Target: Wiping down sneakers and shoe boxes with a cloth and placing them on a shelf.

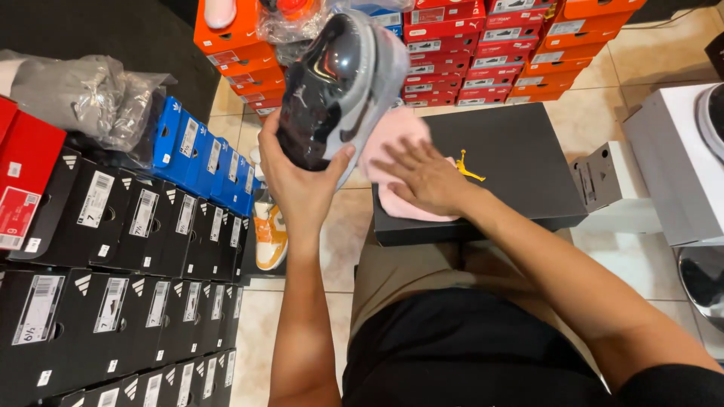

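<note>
Right now your left hand [302,185] clamps its fingers around the heel of the glossy black sneaker with the grey sole [339,83], holding it tilted in the air just above the flat black cardboard shoebox [520,151]; your right hand [426,177] lies with fingers spread on the soft pink cloth [392,139], which rests on the box's left part; the grip covers only one end, so the shoe could slip and drop onto the box; the cloth's far end hides behind the sneaker; the sneaker's toe runs into the stacked red boxes [445,53] beyond the shoebox.
</note>
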